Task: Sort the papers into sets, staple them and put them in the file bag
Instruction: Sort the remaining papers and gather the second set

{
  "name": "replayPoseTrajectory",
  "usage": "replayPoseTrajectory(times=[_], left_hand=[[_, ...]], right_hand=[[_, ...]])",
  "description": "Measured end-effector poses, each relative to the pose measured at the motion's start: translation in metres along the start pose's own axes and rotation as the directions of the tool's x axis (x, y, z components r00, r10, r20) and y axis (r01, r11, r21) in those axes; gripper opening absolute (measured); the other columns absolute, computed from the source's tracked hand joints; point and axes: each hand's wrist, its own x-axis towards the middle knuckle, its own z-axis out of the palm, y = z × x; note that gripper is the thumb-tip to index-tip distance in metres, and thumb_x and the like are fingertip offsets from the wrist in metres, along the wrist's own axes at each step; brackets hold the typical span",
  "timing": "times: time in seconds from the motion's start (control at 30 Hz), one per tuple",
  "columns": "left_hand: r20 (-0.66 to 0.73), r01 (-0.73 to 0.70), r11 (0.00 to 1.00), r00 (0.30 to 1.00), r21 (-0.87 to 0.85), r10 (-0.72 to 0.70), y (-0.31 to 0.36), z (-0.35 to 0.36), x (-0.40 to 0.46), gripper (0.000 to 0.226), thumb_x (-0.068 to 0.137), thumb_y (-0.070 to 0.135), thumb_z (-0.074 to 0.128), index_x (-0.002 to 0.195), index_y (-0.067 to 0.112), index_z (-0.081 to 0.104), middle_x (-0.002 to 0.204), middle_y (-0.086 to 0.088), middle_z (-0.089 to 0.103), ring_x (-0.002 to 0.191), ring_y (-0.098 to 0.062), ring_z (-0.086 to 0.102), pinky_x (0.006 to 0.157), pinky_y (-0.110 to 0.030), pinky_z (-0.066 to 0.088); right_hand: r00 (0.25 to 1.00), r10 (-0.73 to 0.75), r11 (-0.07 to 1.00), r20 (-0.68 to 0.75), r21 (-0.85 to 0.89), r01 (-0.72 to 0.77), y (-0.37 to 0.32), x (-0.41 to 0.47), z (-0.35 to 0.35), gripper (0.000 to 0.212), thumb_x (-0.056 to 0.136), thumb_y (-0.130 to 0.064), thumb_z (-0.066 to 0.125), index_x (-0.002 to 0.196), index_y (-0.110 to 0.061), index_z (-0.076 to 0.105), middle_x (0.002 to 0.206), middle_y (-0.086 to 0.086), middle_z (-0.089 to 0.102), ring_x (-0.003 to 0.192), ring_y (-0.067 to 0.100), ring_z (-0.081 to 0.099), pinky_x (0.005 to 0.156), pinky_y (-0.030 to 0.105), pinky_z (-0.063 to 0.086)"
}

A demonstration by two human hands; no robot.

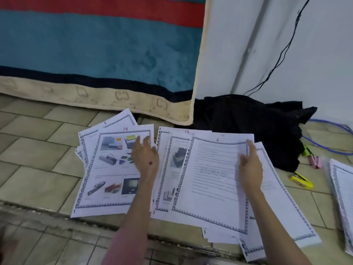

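Bordered printed pages lie fanned out on the tiled floor. A picture page numbered 14 (107, 169) tops the left pile, and my left hand (146, 159) rests flat on its right side with fingers spread. A text page numbered 6 (214, 178) tops the right pile. My right hand (250, 169) pinches that page's upper right edge between thumb and fingers. A yellow stapler (301, 181) lies on the floor right of the right pile. Another stack of pages (343, 197) sits at the right edge. No file bag can be made out.
A mattress with a blue and red cover (99, 54) leans behind the papers. Black cloth (257, 127) is heaped at the wall's foot, with a pink item (315, 161), a blue cable (328, 142) and a black wire (280, 58) nearby.
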Motion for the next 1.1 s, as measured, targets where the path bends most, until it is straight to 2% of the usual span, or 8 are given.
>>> replayPoseTrajectory(times=[0.13,0.23,0.4,0.6,0.73,0.93,1.03,1.1], left_hand=[[-0.141,0.46,0.888,0.881,0.024,-0.453,-0.065,-0.045,0.012,0.056,0.089,0.037,0.056,0.134,0.007,0.041,0.15,-0.019,0.023,0.137,-0.038,0.02,0.11,-0.054,0.018],[-0.119,0.626,0.779,0.774,0.001,-0.622,-0.093,-0.071,0.015,0.066,0.083,0.046,0.061,0.129,0.002,0.042,0.138,-0.024,0.035,0.129,-0.039,0.031,0.103,-0.052,0.028],[-0.049,0.637,0.759,0.761,-0.133,-0.647,-0.102,-0.085,0.024,0.061,0.075,0.032,0.075,0.118,0.0,0.046,0.121,-0.024,0.053,0.109,-0.039,0.054,0.087,-0.045,0.046],[0.058,0.565,0.73,0.804,-0.386,-0.592,-0.105,-0.095,0.029,0.019,0.083,0.008,0.059,0.085,-0.01,0.064,0.096,-0.03,0.065,0.089,-0.04,0.063,0.064,-0.039,0.045],[0.129,0.564,0.693,0.809,-0.449,-0.574,-0.107,-0.099,0.035,0.02,0.079,0.003,0.055,0.06,0.005,0.05,0.072,-0.016,0.051,0.068,-0.02,0.046,0.061,-0.031,0.034],[0.357,0.63,0.54,0.77,-0.558,-0.529,-0.112,-0.102,0.04,0.014,0.081,0.007,0.065,0.073,0.004,0.054,0.083,-0.012,0.061,0.071,-0.019,0.055,0.066,-0.025,0.046],[0.411,0.622,0.502,0.779,-0.601,-0.473,-0.115,-0.105,0.037,0.014,0.077,0.004,0.073,0.074,0.002,0.059,0.07,-0.006,0.059,0.055,-0.016,0.053,0.044,-0.018,0.044],[0.424,0.619,0.452,0.778,-0.642,-0.463,-0.12,-0.102,0.035,0.014,0.077,0.004,0.073,0.085,0.0,0.061,0.075,-0.011,0.063,0.059,-0.019,0.057,0.055,-0.024,0.048]], right_hand=[[0.999,-0.029,0.937,0.044,-0.346,0.042,-0.003,-0.001,0.012,0.035,0.096,-0.007,0.034,0.123,-0.015,0.054,0.119,0.015,0.048,0.084,0.038,0.057,0.068,0.037,0.038],[0.999,-0.046,0.905,0.025,-0.422,0.053,-0.012,0.0,0.017,0.031,0.098,-0.013,0.038,0.124,-0.01,0.054,0.122,0.019,0.044,0.079,0.042,0.058,0.064,0.04,0.038],[0.996,-0.035,0.875,0.078,-0.478,0.068,-0.011,0.003,0.024,0.03,0.095,-0.022,0.048,0.121,-0.01,0.055,0.121,0.016,0.038,0.069,0.029,0.046,0.069,0.045,0.045],[0.999,-0.019,0.836,0.03,-0.548,0.032,-0.019,-0.008,0.035,0.031,0.089,-0.007,0.053,0.118,-0.003,0.06,0.144,0.025,0.032,0.129,0.042,0.031,0.103,0.053,0.026],[0.991,-0.033,0.744,0.129,-0.659,0.11,-0.06,-0.028,0.063,0.057,0.09,-0.005,0.04,0.145,-0.015,0.028,0.158,0.017,-0.006,0.145,0.038,-0.004,0.116,0.052,0.001],[0.952,-0.096,0.632,0.291,-0.721,0.284,-0.103,-0.075,0.112,0.054,0.098,-0.02,0.029,0.149,-0.011,0.015,0.155,0.011,-0.025,0.119,0.031,-0.055,0.081,0.056,-0.045],[0.942,0.072,0.681,0.326,-0.707,0.193,-0.087,-0.062,0.1,0.053,0.099,-0.031,0.027,0.148,-0.009,0.021,0.159,0.01,-0.012,0.14,0.032,-0.029,0.099,0.059,-0.031],[0.917,0.171,0.74,0.36,-0.662,0.122,-0.078,-0.053,0.09,0.055,0.1,-0.031,0.023,0.15,-0.011,0.013,0.159,0.013,-0.009,0.144,0.033,-0.019,0.112,0.062,-0.01]])
